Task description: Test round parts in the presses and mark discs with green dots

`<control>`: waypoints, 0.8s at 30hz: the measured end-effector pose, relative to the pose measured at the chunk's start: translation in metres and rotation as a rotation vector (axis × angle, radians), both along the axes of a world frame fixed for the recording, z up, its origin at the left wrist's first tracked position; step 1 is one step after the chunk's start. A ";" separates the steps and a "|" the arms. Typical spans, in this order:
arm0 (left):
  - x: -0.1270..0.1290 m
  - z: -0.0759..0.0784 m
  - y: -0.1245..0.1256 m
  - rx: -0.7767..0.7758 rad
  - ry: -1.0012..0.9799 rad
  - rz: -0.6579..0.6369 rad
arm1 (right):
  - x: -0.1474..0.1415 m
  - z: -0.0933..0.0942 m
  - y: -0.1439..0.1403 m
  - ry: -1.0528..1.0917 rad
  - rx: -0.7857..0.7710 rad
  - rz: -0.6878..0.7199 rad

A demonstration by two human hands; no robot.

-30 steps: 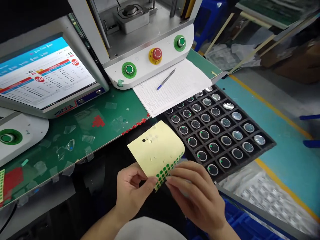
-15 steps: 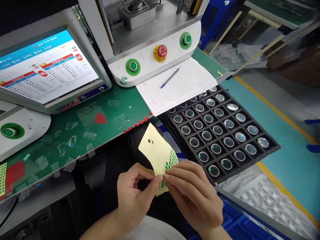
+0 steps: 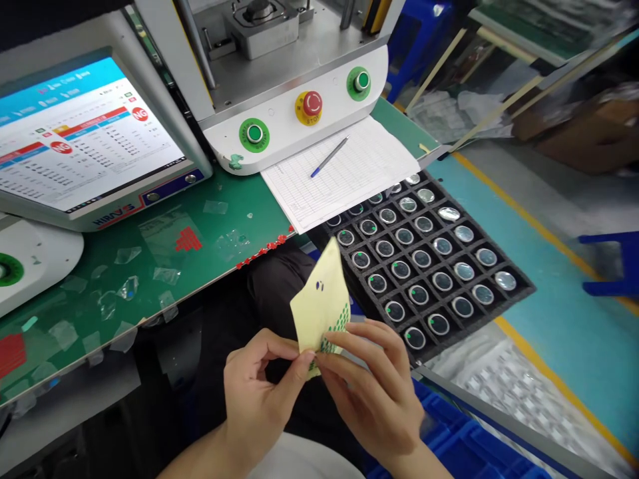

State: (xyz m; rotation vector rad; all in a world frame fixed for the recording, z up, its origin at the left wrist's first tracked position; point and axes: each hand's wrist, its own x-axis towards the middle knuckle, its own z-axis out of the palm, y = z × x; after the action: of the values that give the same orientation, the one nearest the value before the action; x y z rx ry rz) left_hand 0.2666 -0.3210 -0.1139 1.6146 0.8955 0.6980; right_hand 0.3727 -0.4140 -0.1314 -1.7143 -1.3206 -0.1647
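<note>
A pale yellow sheet of small green round stickers point(image 3: 314, 309) stands bent upright between my hands, with two dark spots on its upper part. My left hand point(image 3: 259, 386) pinches its lower left edge between thumb and forefinger. My right hand point(image 3: 377, 392) has its thumb and forefinger closed at the sheet's lower part, while the other fingers reach across the green dots. Its fingertips partly hide those dots. To the right lies a black compartment tray point(image 3: 472, 323) of round dark lens-like parts point(image 3: 438, 324) with silvery rims; several carry a small green dot.
A white machine with green buttons point(image 3: 255, 134) and a red stop button point(image 3: 313, 104) stands behind. Left of it is a monitor point(image 3: 90, 146). Printed sheets point(image 3: 344, 179) with a pen point(image 3: 329, 157) and clear film scraps point(image 3: 128, 287) lie on the green bench point(image 3: 210, 243).
The sticker sheet has folded more sharply and turned more upright. My right fingers have spread further over its green dots. The whole view has shifted slightly.
</note>
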 end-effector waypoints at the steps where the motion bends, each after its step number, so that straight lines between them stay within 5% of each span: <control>1: 0.000 -0.001 0.000 0.011 0.010 0.012 | 0.001 -0.002 0.000 0.004 0.015 -0.014; 4: 0.001 -0.006 0.005 -0.024 0.031 0.050 | 0.030 -0.027 0.002 0.175 0.086 -0.163; 7: 0.003 -0.013 0.014 -0.164 0.071 0.099 | 0.096 -0.077 0.008 0.396 0.079 -0.456; 10: 0.006 -0.019 0.023 -0.243 0.120 0.110 | 0.166 -0.130 0.013 0.616 -0.086 -0.544; 13: 0.008 -0.026 0.029 -0.257 0.144 0.055 | 0.206 -0.167 0.015 0.806 -0.282 -0.560; 18: 0.010 -0.034 0.035 -0.307 0.156 -0.001 | 0.220 -0.191 0.018 0.970 -0.482 -0.614; 24: 0.014 -0.030 0.035 -0.335 0.137 -0.030 | 0.222 -0.193 0.027 0.978 -0.483 -0.689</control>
State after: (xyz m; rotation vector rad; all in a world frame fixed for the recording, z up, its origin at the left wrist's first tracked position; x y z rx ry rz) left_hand 0.2806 -0.2859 -0.1438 1.3832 1.0260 0.3944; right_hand 0.5952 -0.3869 -0.3244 -2.1526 -0.0195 0.5862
